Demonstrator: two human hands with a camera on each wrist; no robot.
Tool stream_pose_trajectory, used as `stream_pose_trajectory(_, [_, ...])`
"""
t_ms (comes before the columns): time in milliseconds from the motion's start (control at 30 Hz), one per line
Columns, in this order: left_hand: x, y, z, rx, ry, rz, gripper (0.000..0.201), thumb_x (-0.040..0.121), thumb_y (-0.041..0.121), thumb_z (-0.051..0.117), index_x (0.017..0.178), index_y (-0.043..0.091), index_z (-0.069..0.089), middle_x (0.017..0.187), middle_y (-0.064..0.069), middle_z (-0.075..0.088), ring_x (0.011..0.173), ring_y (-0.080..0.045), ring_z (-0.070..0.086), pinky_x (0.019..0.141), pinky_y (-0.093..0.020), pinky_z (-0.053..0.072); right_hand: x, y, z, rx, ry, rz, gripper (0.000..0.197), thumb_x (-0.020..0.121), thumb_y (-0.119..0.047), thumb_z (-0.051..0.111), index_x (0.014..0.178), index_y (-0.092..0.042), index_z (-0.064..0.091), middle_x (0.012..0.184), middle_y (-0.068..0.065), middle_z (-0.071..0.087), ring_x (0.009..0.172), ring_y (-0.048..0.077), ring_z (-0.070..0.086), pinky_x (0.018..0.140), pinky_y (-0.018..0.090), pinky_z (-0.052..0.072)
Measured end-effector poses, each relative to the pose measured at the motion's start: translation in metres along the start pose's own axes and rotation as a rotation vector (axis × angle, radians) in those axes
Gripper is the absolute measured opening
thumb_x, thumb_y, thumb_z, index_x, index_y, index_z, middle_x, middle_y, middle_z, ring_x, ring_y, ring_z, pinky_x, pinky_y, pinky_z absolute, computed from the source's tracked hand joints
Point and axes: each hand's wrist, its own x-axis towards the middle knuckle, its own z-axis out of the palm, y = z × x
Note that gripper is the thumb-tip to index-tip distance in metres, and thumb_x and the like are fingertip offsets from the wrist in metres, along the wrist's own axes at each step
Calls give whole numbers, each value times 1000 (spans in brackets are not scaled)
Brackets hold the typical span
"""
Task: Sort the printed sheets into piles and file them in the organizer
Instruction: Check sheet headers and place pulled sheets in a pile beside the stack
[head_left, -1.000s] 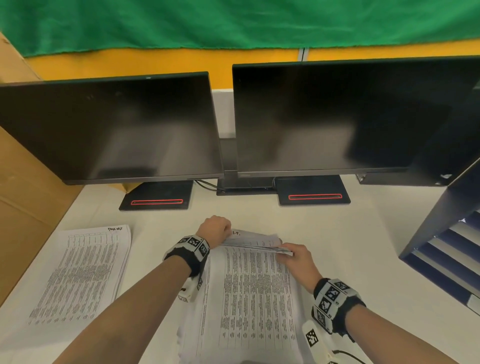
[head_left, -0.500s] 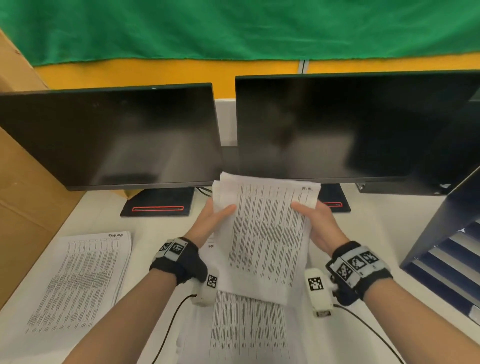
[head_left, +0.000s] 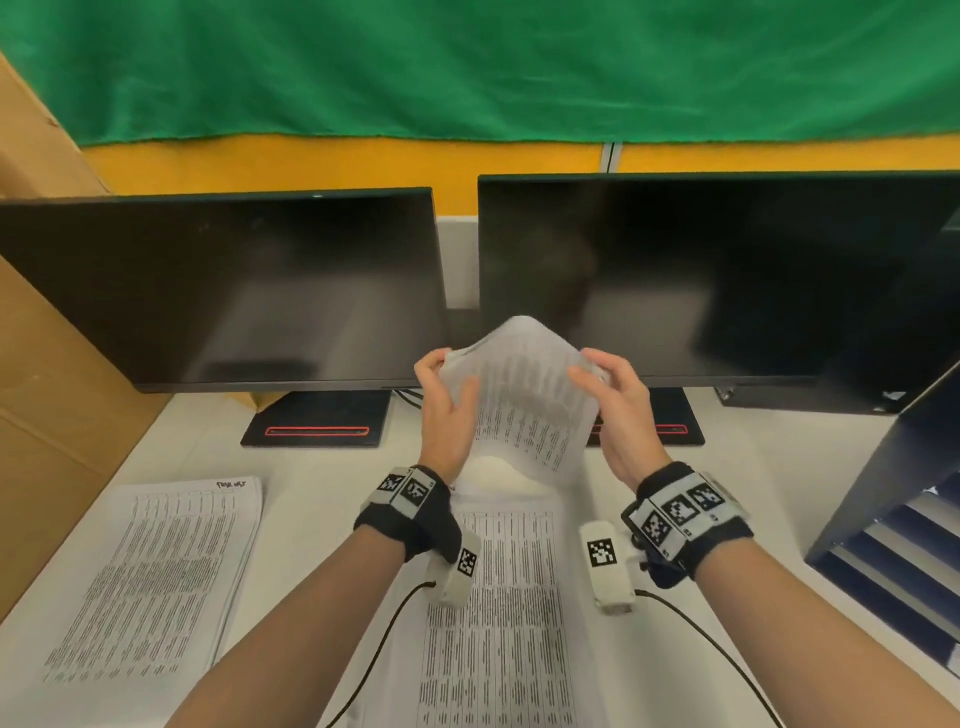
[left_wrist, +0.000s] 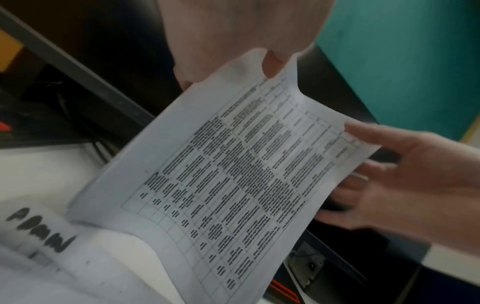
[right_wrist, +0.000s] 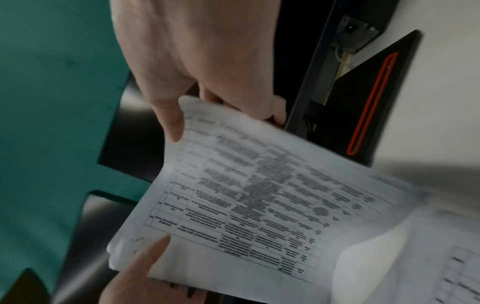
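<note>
I hold one printed sheet (head_left: 524, 410) upright above the desk, in front of the monitors. My left hand (head_left: 444, 384) pinches its left edge and my right hand (head_left: 605, 379) pinches its right edge. The sheet's top bows over between them and is blurred. In the left wrist view my left thumb lies on the sheet (left_wrist: 233, 174), with the right hand (left_wrist: 405, 174) at the far edge. The right wrist view shows the same sheet (right_wrist: 259, 195) held by the right hand (right_wrist: 205, 67). Below lies the main stack of printed sheets (head_left: 498, 613). A separate pile (head_left: 150, 571) lies at the left.
The dark blue organizer (head_left: 883, 467) with slotted shelves stands at the right edge. Two dark monitors (head_left: 234, 291) (head_left: 727, 280) on black stands line the back of the white desk (head_left: 322, 478). A cardboard box (head_left: 47, 389) is at the left. Cables trail from my wrists.
Both hands took the top sheet from the stack and lifted it upright. Since half a second ago it has risen higher, the hands have closed in, and its top has bowed.
</note>
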Motion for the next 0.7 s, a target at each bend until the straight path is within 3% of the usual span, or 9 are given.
stream_pose_trajectory(67, [7, -8, -2, -7, 41, -65, 37, 91, 23, 50, 120, 35, 29, 116, 1, 48, 106, -18, 55, 92, -41, 50, 6, 8, 2, -14, 47, 30, 29, 88, -20, 62, 115, -14, 54, 117, 7, 63, 104, 17, 62, 95, 42, 49])
stream_pose_trajectory(100, [9, -9, -2, -18, 54, -96, 38, 92, 23, 49, 122, 34, 29, 116, 0, 48, 105, -17, 54, 91, -38, 49, 8, 12, 4, -28, 49, 51, 27, 90, -22, 58, 115, -15, 51, 117, 8, 62, 104, 18, 61, 96, 44, 48])
stream_pose_trajectory(167, [13, -10, 0, -46, 65, -130, 33, 97, 23, 44, 125, 26, 27, 107, 4, 49, 95, -9, 54, 80, -25, 48, 12, 16, 11, -17, 26, 91, 20, 93, -26, 51, 113, -23, 47, 119, 7, 60, 107, 20, 60, 96, 46, 48])
stream_pose_trajectory(267, [17, -10, -1, -90, 77, -180, 23, 100, 28, 38, 121, 22, 29, 101, 3, 53, 90, -13, 56, 75, -29, 51, 14, 16, 21, 41, 28, 120, 9, 96, -26, 43, 102, -29, 50, 114, 3, 61, 106, 20, 59, 92, 41, 47])
stream_pose_trajectory(367, [17, -18, -3, -80, 75, -222, 12, 101, 20, 36, 113, 21, 38, 98, 6, 54, 91, -12, 55, 70, -22, 46, 14, 24, 21, -5, 53, 135, 11, 94, -18, 41, 97, -19, 51, 112, 6, 58, 106, 24, 55, 93, 44, 44])
stream_pose_trajectory(467, [14, -32, -3, -16, 69, -262, 19, 98, 13, 42, 115, 21, 40, 99, 9, 53, 87, 0, 53, 65, -12, 41, 14, 37, 18, -69, 63, 192, 18, 93, -8, 39, 110, -13, 43, 111, 8, 53, 100, 22, 54, 84, 39, 47])
stream_pose_trajectory(533, [13, -42, -5, 27, 68, -303, 25, 96, 15, 47, 121, 17, 43, 106, 4, 56, 92, -6, 56, 73, -16, 44, 13, 46, 19, -92, 58, 233, 25, 93, -5, 39, 115, -15, 37, 106, 3, 52, 91, 14, 53, 77, 34, 48])
stream_pose_trajectory(633, [12, -57, -8, 142, 38, -342, 33, 95, 19, 48, 128, 10, 50, 119, -8, 61, 110, -25, 58, 91, -32, 46, 11, 65, 20, -121, 17, 232, 31, 94, -5, 42, 119, -22, 35, 117, 3, 53, 102, 16, 54, 94, 37, 47])
stream_pose_trajectory(700, [13, -59, -8, 173, 24, -361, 33, 96, 18, 46, 128, 9, 51, 122, -11, 61, 112, -28, 57, 96, -37, 47, 6, 75, 23, -134, 16, 223, 37, 95, -2, 41, 129, -18, 42, 125, 3, 54, 110, 17, 53, 103, 36, 42])
